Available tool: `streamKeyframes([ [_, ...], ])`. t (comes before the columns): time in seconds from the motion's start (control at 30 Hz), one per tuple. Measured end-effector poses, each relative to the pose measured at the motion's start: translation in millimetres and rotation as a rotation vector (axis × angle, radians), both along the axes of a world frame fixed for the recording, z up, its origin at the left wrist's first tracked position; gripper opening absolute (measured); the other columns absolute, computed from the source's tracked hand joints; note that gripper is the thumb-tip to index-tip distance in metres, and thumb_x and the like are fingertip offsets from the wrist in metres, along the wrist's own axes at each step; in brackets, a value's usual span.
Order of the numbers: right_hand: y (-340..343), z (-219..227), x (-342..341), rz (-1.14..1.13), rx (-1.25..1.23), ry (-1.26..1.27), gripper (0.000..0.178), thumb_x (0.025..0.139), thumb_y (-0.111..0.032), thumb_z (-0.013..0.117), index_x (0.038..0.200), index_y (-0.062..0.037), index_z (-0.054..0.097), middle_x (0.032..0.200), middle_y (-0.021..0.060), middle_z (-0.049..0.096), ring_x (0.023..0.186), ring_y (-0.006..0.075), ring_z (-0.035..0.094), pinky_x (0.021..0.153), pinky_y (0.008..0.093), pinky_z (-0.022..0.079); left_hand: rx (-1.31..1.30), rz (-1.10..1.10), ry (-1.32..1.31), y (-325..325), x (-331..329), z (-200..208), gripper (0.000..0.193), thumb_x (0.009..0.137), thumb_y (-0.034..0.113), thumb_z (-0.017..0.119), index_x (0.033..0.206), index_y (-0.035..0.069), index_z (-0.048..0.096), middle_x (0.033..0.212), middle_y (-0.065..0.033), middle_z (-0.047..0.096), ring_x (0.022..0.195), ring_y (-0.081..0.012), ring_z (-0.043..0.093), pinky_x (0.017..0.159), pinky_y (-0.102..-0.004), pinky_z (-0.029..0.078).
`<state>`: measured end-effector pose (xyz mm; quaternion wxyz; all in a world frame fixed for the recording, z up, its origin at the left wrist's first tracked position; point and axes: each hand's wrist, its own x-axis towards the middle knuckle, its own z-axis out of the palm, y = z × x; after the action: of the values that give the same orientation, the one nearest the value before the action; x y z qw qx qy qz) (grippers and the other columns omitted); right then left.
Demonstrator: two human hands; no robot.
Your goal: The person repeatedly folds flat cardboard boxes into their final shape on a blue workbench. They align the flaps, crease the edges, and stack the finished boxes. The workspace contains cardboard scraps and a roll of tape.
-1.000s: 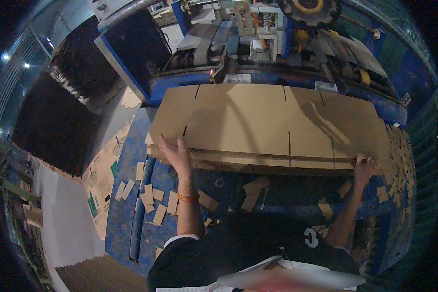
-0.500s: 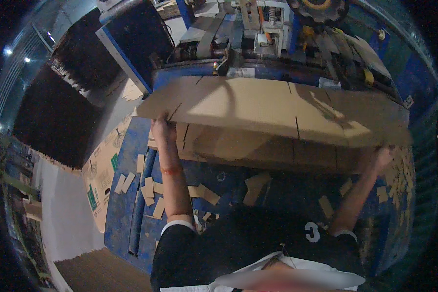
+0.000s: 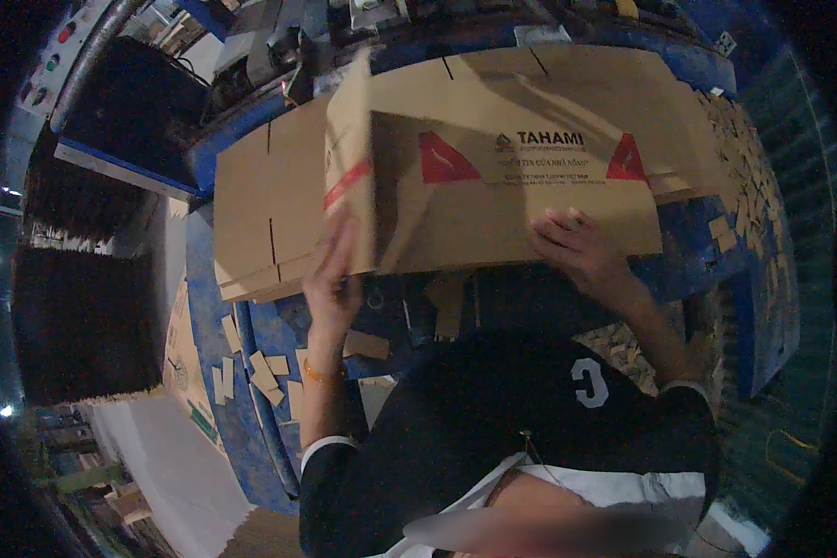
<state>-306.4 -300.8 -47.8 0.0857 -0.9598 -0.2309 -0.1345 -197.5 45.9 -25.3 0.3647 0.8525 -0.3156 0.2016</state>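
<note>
Head view: a blue worktop (image 3: pixel 242 432) carries a stack of brown cardboard blanks (image 3: pixel 242 205) toward its far edge, in front of a machine (image 3: pixel 284 60). Over the stack I observe a printed cardboard blank (image 3: pixel 493 214), its red and dark markings facing up. At the left end of the printed face a red-banded panel (image 3: pixel 349 135) stands on edge, blurred.

The left hand (image 3: pixel 333 270) is at the near lower end of that panel, fingers against it and pointing away from the person; I cannot tell whether they are clamped on the board. An orange wristband (image 3: pixel 325 374) is worn on that arm.

The right hand (image 3: pixel 577 249) overlaps the near edge of the printed face, right of its middle. Its fingers lie slightly apart on top, with the printing just beyond their tips; whether the thumb pinches the edge cannot be determined.

Loose cardboard strips (image 3: pixel 265 375) lie near the worktop's left edge. A heap of offcuts (image 3: pixel 761 200) covers its right edge.
</note>
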Motion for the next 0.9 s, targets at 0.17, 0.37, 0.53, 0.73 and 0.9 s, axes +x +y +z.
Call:
streamKeyframes([
  [0.17,-3.7,1.7,-0.2,0.006,0.039,-0.011,0.041,0.078,-0.016,0.064,0.118,-0.0107,0.059,0.129,0.0052,0.054,0.122,0.0259,0.048,0.104,0.0429,0.035,0.502,-0.065,-0.103,-16.7,5.4,-8.1,0.049,0.076,0.005,0.056,0.124,0.014,0.056,0.131,-0.0096,0.052,0.123,-0.0286,0.049,0.100,-0.0425,0.039],
  [0.37,-15.4,-5.2,15.1,0.103,-0.228,-0.262,0.043,0.082,-0.025,0.057,0.124,-0.0156,0.052,0.131,0.0037,0.051,0.124,0.0225,0.045,0.102,0.0421,0.038,0.587,-0.089,-0.143,-12.6,11.7,-1.7,0.053,0.075,0.011,0.060,0.127,0.015,0.053,0.133,-0.0087,0.050,0.125,-0.0257,0.047,0.098,-0.0420,0.039],
  [0.53,-21.8,6.0,51.9,0.163,-0.061,-0.203,0.036,0.084,-0.032,0.058,0.113,-0.0096,0.057,0.118,0.0080,0.057,0.106,0.0235,0.057,0.090,0.0414,0.046,0.318,-0.086,-0.097,-12.3,36.4,-2.1,0.056,0.075,0.011,0.062,0.130,0.014,0.050,0.135,-0.0129,0.046,0.128,-0.0312,0.041,0.104,-0.0458,0.034],
  [0.73,40.3,37.2,137.4,-0.287,1.136,0.687,0.049,0.092,-0.046,0.048,0.109,-0.0004,0.056,0.085,0.0095,0.062,0.048,0.0139,0.058,0.040,0.0256,0.047,0.346,-0.212,-0.075,-29.2,37.7,-9.4,0.062,0.073,0.015,0.069,0.131,0.012,0.048,0.138,-0.0132,0.042,0.130,-0.0349,0.037,0.107,-0.0508,0.030],
  [0.9,80.3,29.1,217.9,-0.166,1.104,0.871,0.032,0.093,-0.034,0.051,0.085,-0.0035,0.056,0.070,0.0027,0.059,0.050,0.0081,0.057,0.039,0.0198,0.041,0.251,-0.268,0.058,-16.7,40.8,-6.5,0.046,0.080,0.016,0.066,0.123,0.007,0.055,0.132,-0.0175,0.048,0.123,-0.0369,0.045,0.104,-0.0501,0.034],
])
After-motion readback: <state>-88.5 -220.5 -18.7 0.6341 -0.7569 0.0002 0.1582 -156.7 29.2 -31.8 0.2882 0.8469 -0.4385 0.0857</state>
